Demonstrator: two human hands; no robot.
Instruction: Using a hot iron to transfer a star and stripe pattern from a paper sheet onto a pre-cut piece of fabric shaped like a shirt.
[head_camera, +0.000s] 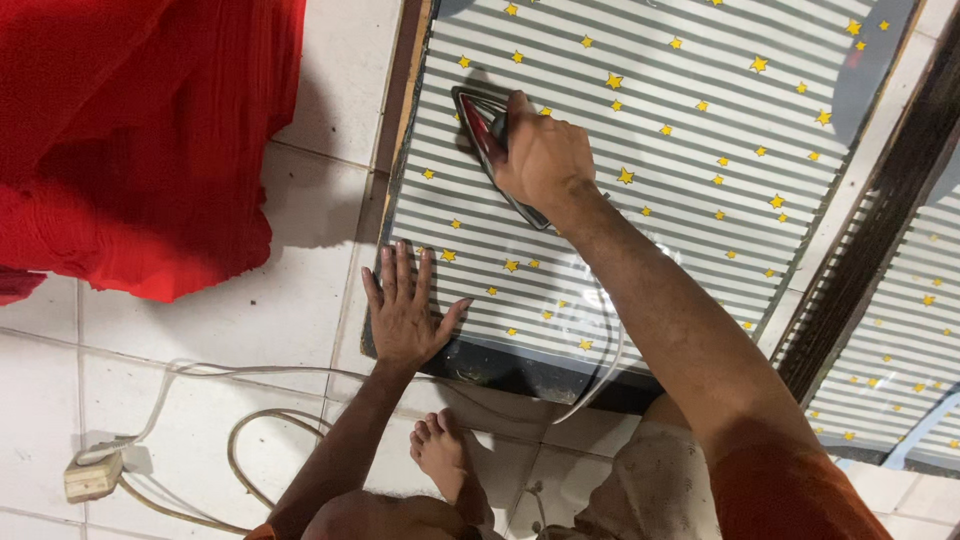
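Risk of scorching if electric iron (500, 150) rests too long on striped star-print sheet (700, 150); power cord (600, 370) crossing board edge could snag. Right hand (545, 155) closed around iron handle near sheet's upper left; left hand (405, 310) flat, fingers spread, pressing sheet's near corner.

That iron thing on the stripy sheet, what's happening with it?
A person sitting on the tiled floor grips a flat iron with the right hand and presses it on a grey-striped sheet with yellow stars. The left hand lies flat, fingers spread, on the sheet's near edge. A red cloth lies to the left, and a white cord leads to a socket block.
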